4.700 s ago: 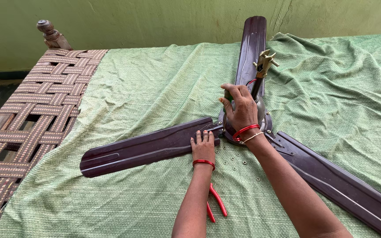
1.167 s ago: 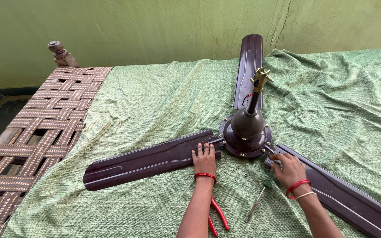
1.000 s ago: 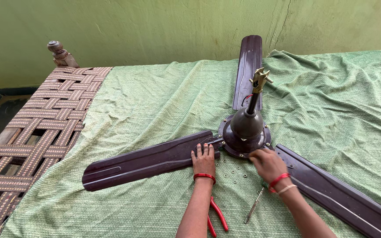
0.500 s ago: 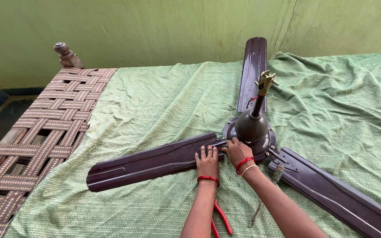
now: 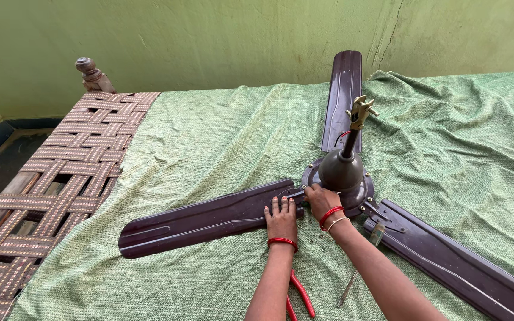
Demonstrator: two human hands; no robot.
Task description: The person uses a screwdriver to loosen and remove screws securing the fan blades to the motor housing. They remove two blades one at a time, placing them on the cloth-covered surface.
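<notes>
A dark brown ceiling fan lies on a green cloth (image 5: 209,137), its domed hub (image 5: 340,172) and short rod pointing up. My left hand (image 5: 282,217) presses flat, fingers apart, on the root of the left blade (image 5: 197,220). Beside it my right hand (image 5: 319,201) has its fingers curled at the joint where that blade's bracket meets the hub; anything pinched in them is hidden. A screwdriver (image 5: 378,233) lies loose on the cloth by my right forearm. Small washers and screws (image 5: 316,230) are scattered below the hub.
Red-handled pliers (image 5: 297,291) lie under my left forearm. Two more blades reach away, one to the far wall (image 5: 343,89), one to the lower right (image 5: 459,267). The bare woven cot (image 5: 60,166) and its wooden post (image 5: 90,71) are at the left.
My right hand let go of the screwdriver at the right blade, passed over the loose screws and came to the hub joint beside my left hand. My left hand stayed on the blade.
</notes>
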